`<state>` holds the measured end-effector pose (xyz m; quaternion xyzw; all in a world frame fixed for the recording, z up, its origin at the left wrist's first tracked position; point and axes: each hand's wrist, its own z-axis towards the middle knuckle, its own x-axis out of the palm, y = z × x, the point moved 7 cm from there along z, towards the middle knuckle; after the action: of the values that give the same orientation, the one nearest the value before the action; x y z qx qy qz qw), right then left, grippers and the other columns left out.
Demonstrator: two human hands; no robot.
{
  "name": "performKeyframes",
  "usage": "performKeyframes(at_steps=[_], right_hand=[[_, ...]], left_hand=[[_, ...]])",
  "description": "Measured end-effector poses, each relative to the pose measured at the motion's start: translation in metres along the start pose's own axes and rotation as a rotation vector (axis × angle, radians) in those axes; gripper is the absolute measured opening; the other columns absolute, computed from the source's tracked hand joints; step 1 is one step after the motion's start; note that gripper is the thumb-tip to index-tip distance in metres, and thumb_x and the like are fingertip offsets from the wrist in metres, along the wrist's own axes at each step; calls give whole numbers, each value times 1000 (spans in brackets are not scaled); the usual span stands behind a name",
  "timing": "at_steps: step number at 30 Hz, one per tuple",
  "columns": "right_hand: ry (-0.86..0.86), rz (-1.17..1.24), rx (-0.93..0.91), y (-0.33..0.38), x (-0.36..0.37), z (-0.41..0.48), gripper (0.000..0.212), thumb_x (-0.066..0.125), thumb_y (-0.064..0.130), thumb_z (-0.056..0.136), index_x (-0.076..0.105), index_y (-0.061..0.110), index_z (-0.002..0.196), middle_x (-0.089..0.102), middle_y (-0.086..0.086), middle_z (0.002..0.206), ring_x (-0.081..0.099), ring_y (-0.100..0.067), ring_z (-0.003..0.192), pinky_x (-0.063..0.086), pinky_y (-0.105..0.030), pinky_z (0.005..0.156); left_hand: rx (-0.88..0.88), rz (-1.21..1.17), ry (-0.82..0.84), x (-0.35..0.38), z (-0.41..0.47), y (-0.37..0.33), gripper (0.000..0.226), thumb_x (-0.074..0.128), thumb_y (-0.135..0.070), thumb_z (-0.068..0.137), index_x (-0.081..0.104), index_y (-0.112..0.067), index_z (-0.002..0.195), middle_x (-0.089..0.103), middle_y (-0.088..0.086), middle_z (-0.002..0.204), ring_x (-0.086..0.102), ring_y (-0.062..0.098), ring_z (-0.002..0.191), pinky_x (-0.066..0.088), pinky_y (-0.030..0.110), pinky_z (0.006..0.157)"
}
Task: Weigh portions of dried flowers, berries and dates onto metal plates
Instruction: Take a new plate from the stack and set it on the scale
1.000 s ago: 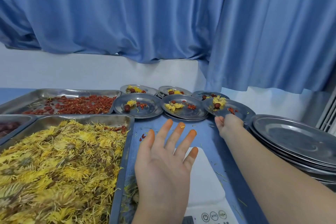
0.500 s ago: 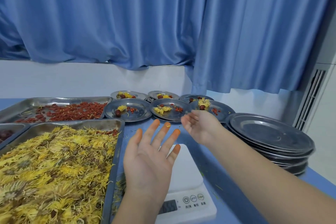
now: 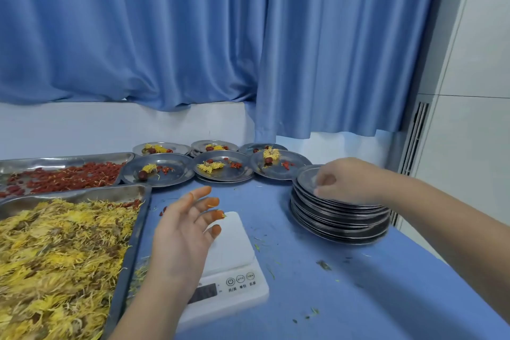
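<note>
A white kitchen scale [image 3: 231, 251] lies on the blue table with nothing on its platform. My left hand [image 3: 182, 232] hovers over its left side, fingers spread and stained orange, holding nothing. My right hand [image 3: 342, 181] is on top of the stack of bare metal plates [image 3: 339, 218] at the right, fingers curled at the rim of the top plate. Several filled plates [image 3: 223, 168] with yellow flowers, red berries and a date stand in two rows at the back.
A large metal tray of dried yellow flowers [image 3: 63, 254] fills the near left. Behind it is a tray of red berries [image 3: 60, 174]. Blue curtains [image 3: 193, 35] hang behind the table. Crumbs lie scattered on the tabletop [image 3: 345, 284] at the right.
My right hand has left the filled plate at the back and moved right onto the plate stack. My left hand stays over the scale. The camera has turned right.
</note>
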<state>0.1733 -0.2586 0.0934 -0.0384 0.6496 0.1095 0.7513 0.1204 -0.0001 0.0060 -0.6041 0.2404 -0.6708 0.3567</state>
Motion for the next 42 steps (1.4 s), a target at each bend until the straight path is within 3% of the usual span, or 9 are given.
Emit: performKeyframes(at_steps=[9, 15, 19, 21, 25, 31, 34, 38, 42], right_hand=[[17, -109, 9, -12, 15, -2, 29, 52, 12, 69, 65, 8, 95, 69, -14, 97, 64, -31, 90, 55, -41, 78], [-39, 10, 48, -18, 14, 0, 43, 55, 18, 57, 61, -1, 95, 68, -17, 98, 62, -36, 95, 55, -48, 76], [-63, 80, 84, -23, 12, -1, 40, 57, 18, 60, 64, -3, 94, 68, -18, 96, 64, -35, 80, 56, -37, 68], [-69, 150, 93, -26, 7, -1, 34, 59, 16, 63, 67, 0, 92, 68, -17, 96, 64, -32, 90, 56, -39, 76], [-92, 281, 96, -32, -7, -2, 9, 71, 18, 72, 73, 24, 78, 73, 10, 80, 67, -11, 85, 53, -22, 75], [-84, 265, 49, -30, -15, 1, 15, 74, 17, 76, 75, 24, 89, 68, 16, 77, 65, -8, 83, 48, -14, 71], [-88, 183, 21, -26, -20, 3, 17, 69, 15, 79, 75, 23, 93, 66, 15, 77, 62, -9, 82, 42, -10, 65], [-185, -250, -109, -7, -26, 0, 21, 50, 16, 85, 68, 23, 94, 66, -1, 88, 59, -25, 85, 47, -31, 65], [-285, -593, -176, 16, -22, -7, 17, 49, 12, 83, 61, 16, 94, 61, -5, 83, 53, -28, 78, 28, -29, 51]], left_hand=[[24, 45, -22, -4, -2, -2, 28, 47, -29, 90, 68, -11, 94, 64, 3, 74, 54, 19, 67, 37, 34, 66], [29, 39, -32, -6, -1, -3, 28, 49, -29, 88, 68, -10, 92, 64, 3, 73, 54, 18, 64, 36, 34, 66], [21, 32, -27, -8, 0, -2, 33, 46, -29, 91, 74, -13, 84, 63, 4, 73, 54, 17, 62, 36, 33, 65], [15, 26, -26, -8, 0, -1, 37, 45, -28, 93, 77, -15, 78, 63, 4, 73, 55, 16, 60, 36, 33, 65], [12, 43, -33, -8, 1, 0, 30, 45, -28, 92, 70, -12, 89, 63, 3, 72, 53, 18, 63, 35, 34, 65], [1, 35, -40, -9, 1, 1, 31, 44, -27, 93, 70, -12, 88, 63, 3, 71, 53, 17, 61, 34, 33, 64], [3, 26, -41, -9, 0, 0, 37, 45, -27, 93, 76, -15, 78, 63, 3, 71, 54, 16, 59, 34, 32, 63], [2, 23, -42, -9, 0, -1, 33, 46, -27, 93, 74, -15, 81, 63, 3, 72, 54, 16, 61, 35, 33, 64], [3, 19, -52, -9, 0, 0, 31, 44, -27, 94, 70, -12, 88, 64, 3, 72, 53, 17, 63, 35, 33, 64]])
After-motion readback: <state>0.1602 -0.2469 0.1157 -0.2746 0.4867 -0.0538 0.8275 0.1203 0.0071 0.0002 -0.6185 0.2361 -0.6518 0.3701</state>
